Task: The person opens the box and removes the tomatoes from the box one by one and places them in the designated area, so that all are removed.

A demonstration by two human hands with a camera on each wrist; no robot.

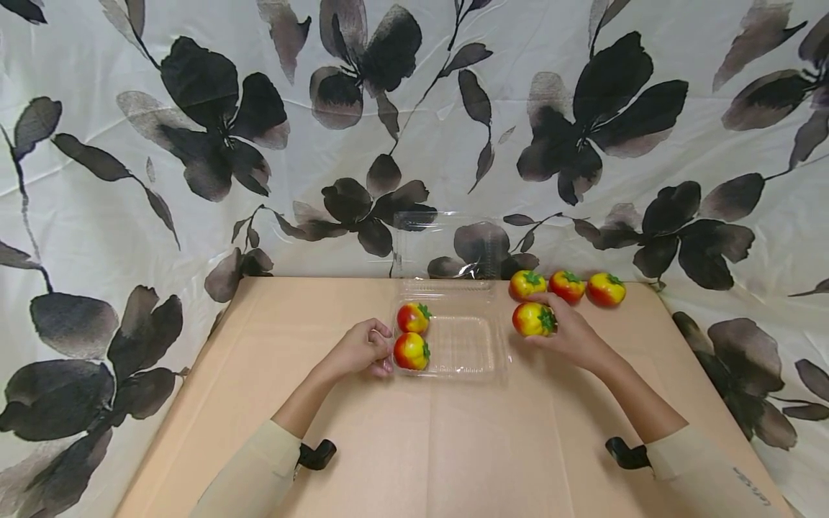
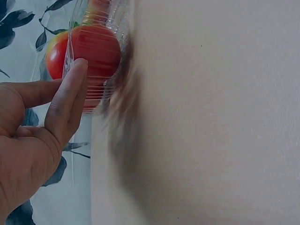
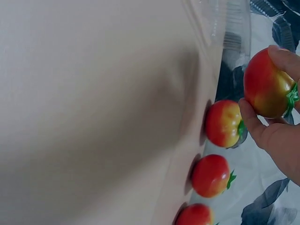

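A clear plastic clamshell container [image 1: 466,374] lies on the table with its lid [image 1: 447,248] raised at the back. Two red-and-yellow tomato-like fruits with green leafy tops sit in its left side, a rear fruit [image 1: 411,317] and a front fruit [image 1: 411,351]. My left hand [image 1: 363,349] pinches the container's left wall, seen close in the left wrist view beside a fruit [image 2: 96,51]. To the right of the container, my right hand [image 1: 573,334] grips another such fruit [image 3: 265,84] between thumb and fingers, above the table.
Three more fruits stand in a row at the table's back right: a left one [image 1: 526,285], a middle one [image 1: 567,287] and a right one [image 1: 606,289]. Behind the cardboard-coloured table [image 1: 388,446] hangs a floral cloth [image 1: 453,108].
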